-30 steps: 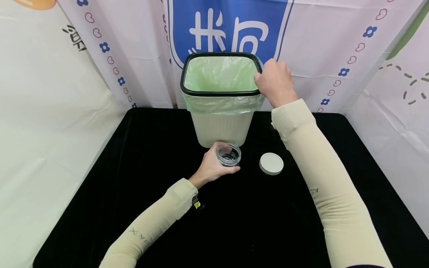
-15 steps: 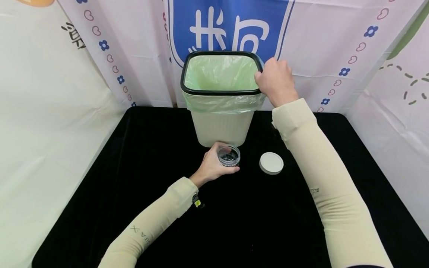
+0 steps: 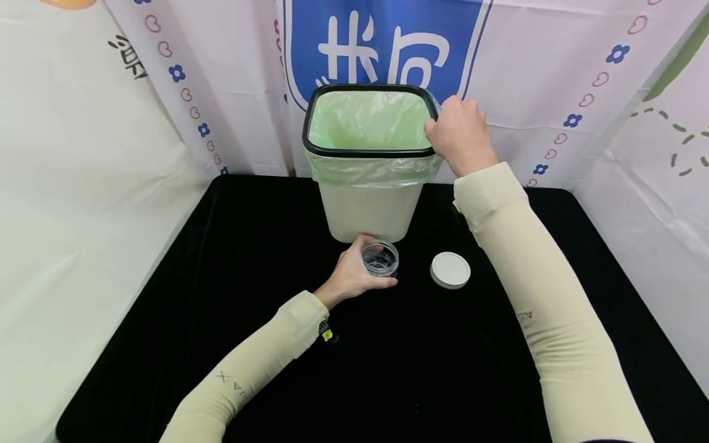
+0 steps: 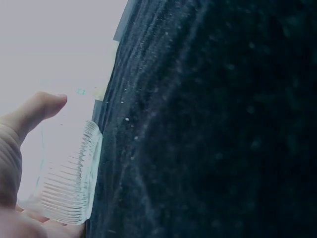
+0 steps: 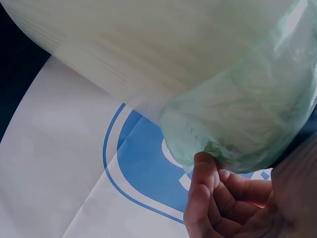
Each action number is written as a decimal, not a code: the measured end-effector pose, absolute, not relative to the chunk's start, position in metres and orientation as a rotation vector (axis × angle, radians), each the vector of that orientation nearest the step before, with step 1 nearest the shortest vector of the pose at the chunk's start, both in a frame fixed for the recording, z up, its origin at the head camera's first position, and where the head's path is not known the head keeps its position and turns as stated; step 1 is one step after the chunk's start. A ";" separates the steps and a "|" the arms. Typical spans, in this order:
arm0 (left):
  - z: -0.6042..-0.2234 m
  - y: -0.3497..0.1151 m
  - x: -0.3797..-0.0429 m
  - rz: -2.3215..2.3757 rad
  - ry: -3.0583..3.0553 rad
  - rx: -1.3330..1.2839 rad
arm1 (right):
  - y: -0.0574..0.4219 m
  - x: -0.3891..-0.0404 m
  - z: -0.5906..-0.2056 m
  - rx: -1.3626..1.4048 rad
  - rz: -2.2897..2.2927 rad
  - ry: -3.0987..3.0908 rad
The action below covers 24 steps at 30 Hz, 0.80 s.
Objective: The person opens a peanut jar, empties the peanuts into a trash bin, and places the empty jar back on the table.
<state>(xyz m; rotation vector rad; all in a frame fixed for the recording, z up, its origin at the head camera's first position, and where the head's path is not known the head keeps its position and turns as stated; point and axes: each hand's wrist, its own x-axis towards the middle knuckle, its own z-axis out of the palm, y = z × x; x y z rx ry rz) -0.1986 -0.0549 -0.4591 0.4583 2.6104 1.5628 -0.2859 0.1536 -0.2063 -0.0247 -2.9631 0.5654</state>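
My left hand (image 3: 353, 271) holds a clear open-topped jar (image 3: 381, 259) low in front of the trash can (image 3: 368, 212), fingers and thumb to either side of it. In the left wrist view the jar's ribbed wall (image 4: 67, 186) shows between thumb and palm. At the can's upper right corner, my right hand (image 3: 461, 136) grips the green trash bag (image 3: 373, 172) that lines it and folds over its outside. Curled fingers (image 5: 202, 181) in the right wrist view meet the bag's gathered edge. A black rim (image 3: 365, 153) runs round the can's mouth.
A round white lid (image 3: 450, 269) lies right of the jar on the black-covered table (image 3: 388, 369). Behind the can hangs a printed white curtain (image 3: 244, 111) with a blue emblem. Pale fabric walls (image 3: 94, 184) stand along both sides.
The head view has shifted slightly. Both hands stay where they were, the left on the jar and the right at the can's corner.
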 end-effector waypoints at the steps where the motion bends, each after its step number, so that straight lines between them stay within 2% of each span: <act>1: -0.459 -0.055 -0.199 1.557 2.608 0.458 | 0.154 -0.286 -0.206 -0.017 0.560 -2.964; 11: -0.454 -0.059 -0.197 1.454 2.600 0.461 | 0.163 -0.287 -0.210 0.102 0.478 -2.890; 24: -0.428 -0.084 -0.184 1.295 2.718 0.596 | 0.186 -0.280 -0.233 0.106 0.723 -2.606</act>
